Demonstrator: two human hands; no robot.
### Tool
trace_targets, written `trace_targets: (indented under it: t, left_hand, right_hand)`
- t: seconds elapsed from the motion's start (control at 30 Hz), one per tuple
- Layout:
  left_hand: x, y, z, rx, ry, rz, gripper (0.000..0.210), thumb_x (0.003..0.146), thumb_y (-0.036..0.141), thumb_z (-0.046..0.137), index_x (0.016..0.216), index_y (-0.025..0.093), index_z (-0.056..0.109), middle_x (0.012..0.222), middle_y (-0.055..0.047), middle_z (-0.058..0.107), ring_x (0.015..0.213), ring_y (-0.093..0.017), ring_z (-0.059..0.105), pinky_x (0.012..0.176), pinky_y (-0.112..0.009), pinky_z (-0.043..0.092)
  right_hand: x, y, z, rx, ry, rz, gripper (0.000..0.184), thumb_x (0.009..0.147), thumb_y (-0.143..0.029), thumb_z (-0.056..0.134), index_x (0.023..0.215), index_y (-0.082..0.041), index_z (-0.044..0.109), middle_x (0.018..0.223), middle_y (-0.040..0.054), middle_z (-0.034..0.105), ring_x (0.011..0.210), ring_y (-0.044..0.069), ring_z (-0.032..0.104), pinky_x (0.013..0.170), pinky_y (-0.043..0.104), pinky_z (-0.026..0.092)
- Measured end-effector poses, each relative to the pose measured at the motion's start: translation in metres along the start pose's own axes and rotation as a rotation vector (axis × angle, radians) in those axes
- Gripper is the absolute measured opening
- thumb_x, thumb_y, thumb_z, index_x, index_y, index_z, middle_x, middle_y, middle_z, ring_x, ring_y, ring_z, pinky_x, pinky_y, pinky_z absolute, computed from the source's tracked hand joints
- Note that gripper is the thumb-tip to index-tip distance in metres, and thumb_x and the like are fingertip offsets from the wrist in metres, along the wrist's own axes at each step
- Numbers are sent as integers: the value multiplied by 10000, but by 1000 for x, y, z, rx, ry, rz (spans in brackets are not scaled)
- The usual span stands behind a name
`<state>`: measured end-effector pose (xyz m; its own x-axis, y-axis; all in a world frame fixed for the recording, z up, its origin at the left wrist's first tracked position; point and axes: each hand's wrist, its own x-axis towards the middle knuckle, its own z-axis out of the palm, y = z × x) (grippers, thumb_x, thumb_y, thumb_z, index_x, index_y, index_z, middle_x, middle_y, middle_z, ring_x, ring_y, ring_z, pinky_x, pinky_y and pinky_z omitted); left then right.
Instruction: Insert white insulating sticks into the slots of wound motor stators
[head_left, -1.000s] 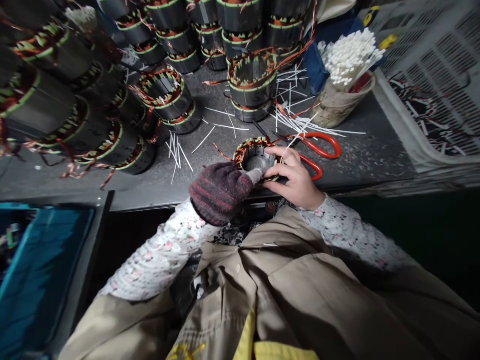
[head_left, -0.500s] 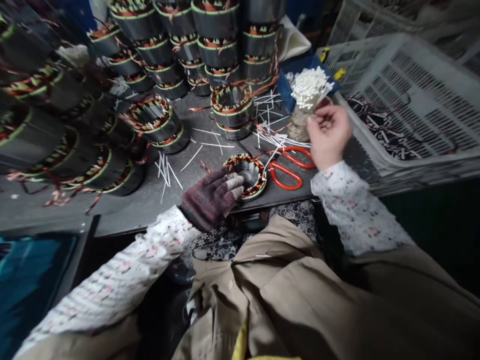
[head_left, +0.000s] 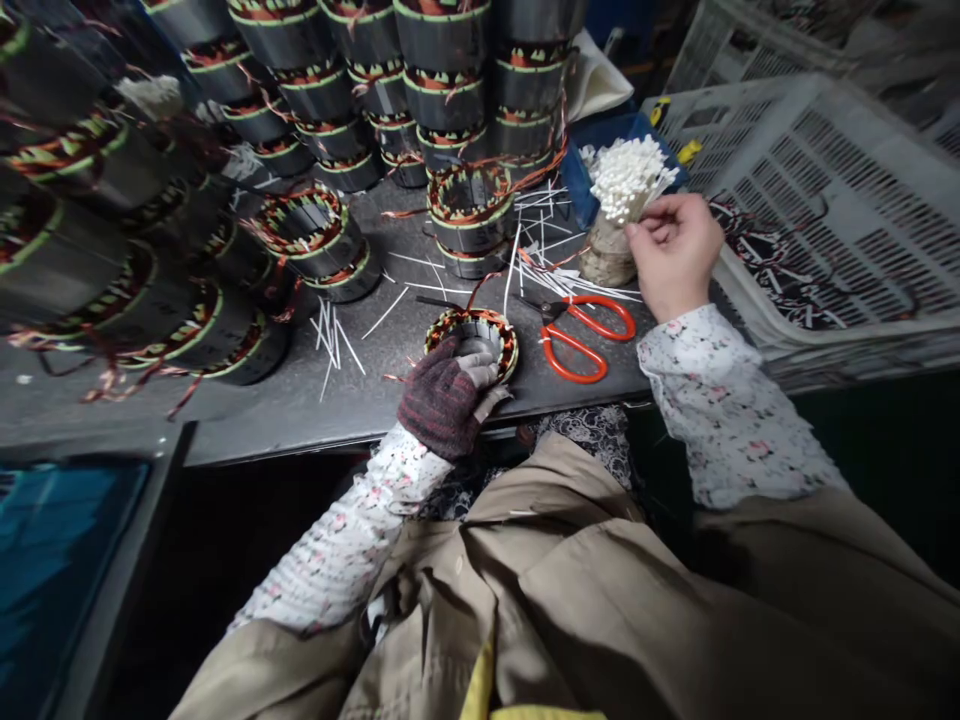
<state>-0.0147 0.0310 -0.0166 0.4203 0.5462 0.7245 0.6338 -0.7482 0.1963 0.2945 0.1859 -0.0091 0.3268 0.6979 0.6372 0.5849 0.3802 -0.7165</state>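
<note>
My left hand (head_left: 444,398), in a dark knitted glove with pale fingertips, grips the near rim of a motor stator (head_left: 511,350) at the table's front edge. Its fingers reach into the bore. A white stick (head_left: 513,268) rises from the stator's far side. Bare, my right hand (head_left: 679,250) has thumb and fingers pinched together at the right side of a wrapped bundle of white sticks (head_left: 630,180); what lies between the fingertips is hidden. Red-handled scissors (head_left: 574,372) lie open beside the stator, to its right.
Stacked stators (head_left: 450,110) line the back and left. Two shorter stacks stand nearer, one a wound stator (head_left: 474,235). Loose white sticks (head_left: 330,335) are strewn on the table (head_left: 262,425). At right, a white plastic crate (head_left: 847,220) holds wire pieces; a blue bin (head_left: 577,185) stands behind the bundle.
The stator has shifted left and turned, its white stick now more upright. My left hand has come round to its near side. My right hand stays pinched at the bundle.
</note>
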Motion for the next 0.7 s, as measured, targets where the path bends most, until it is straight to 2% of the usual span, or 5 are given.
trace_targets:
  t: [0.27, 0.4, 0.5, 0.6, 0.7]
  left_hand:
    - [4, 3, -3, 22, -17, -28, 129, 919, 273, 741, 975, 180, 671, 973, -64, 800, 1044, -229, 782, 1043, -475, 617]
    - [5, 5, -4, 25, -5, -33, 135, 913, 247, 743, 992, 177, 659, 981, -66, 798, 1038, -231, 783, 1037, -485, 617]
    - [4, 4, -3, 19, -6, -35, 150, 914, 266, 749, 990, 179, 653, 968, -63, 796, 1022, -226, 785, 1005, -460, 627]
    - [4, 3, -2, 35, -1, -2, 143, 918, 278, 743, 971, 183, 650, 962, -55, 798, 994, -216, 787, 1025, -460, 614]
    - [6, 5, -3, 80, -30, -3, 129, 920, 287, 726, 974, 192, 658, 1013, -57, 802, 998, -224, 784, 1093, -504, 572]
  right_hand:
    - [17, 0, 3, -86, -29, -13, 226, 776, 16, 755, 755, -172, 633, 827, 18, 646, 581, 62, 462, 624, 267, 414]
    - [21, 4, 8, -123, -71, -8, 239, 741, 6, 788, 730, -166, 622, 837, 27, 662, 680, 78, 550, 727, 264, 453]
    - [20, 1, 5, -96, -68, 14, 222, 785, -6, 743, 734, -172, 603, 836, 38, 676, 668, 74, 579, 669, 246, 456]
    - [-2, -21, -10, 61, -33, -50, 126, 881, -71, 675, 873, -183, 618, 858, 64, 719, 659, 102, 648, 618, 251, 494]
    - [-49, -61, -29, 129, -101, -267, 76, 940, -150, 634, 987, -210, 639, 990, 98, 760, 851, 181, 736, 749, 333, 579]
